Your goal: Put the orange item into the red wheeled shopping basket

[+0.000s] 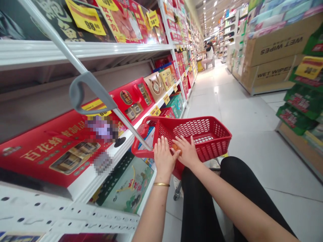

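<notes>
My left hand (164, 158) lies flat with spread fingers on the near side of a red plastic shopping basket (202, 134). My right hand (186, 151) rests beside it, its fingers curving over a small orange item (176, 148) in the basket. I cannot tell if that hand grips the item. A gold bangle (161, 184) circles my left wrist. The basket sits on a wheeled cart, and a long grey pole with a looped grey handle (88, 92) rises from it towards the upper left.
White store shelving (75, 50) with red gift boxes (50, 161) runs close along the left. Cartons of wet wipes (275, 43) are stacked on the right. A tiled aisle floor (252, 114) stretches ahead, and a seated person (209, 55) is far down it.
</notes>
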The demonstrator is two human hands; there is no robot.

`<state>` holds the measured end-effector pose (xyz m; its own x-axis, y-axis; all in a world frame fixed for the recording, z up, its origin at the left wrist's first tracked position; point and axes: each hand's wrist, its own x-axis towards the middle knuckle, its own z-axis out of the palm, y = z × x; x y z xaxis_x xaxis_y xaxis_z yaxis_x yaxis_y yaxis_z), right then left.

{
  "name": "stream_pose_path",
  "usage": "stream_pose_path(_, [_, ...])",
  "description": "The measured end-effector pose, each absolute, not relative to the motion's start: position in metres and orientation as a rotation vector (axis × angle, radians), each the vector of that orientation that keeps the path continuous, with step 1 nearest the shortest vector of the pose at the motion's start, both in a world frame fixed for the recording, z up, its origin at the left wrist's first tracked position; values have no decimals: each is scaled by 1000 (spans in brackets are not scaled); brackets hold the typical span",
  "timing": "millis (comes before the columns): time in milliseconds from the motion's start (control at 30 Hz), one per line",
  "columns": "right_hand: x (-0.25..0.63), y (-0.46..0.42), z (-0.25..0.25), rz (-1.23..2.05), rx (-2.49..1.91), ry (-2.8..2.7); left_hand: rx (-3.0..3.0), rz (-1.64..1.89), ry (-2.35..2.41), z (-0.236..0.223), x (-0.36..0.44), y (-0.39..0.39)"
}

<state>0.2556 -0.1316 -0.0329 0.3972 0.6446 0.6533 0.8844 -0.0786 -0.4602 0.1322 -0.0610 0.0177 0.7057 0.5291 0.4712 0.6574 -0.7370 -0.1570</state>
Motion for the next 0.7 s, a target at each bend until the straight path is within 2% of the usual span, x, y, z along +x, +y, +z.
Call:
stream_pose_path(300, [311,-180,-56,-504,-2067,-981,-2590,-619,-848,13,130,-59])
stream_pose_path(533, [259,-137,-36,-391,-1928,-1310,-2597,-631,-877,14,131,-60])
stream_pose_path(700, [280,-151,-36,-410,-1994,-1297,-2590,-630,-834,14,130,-58])
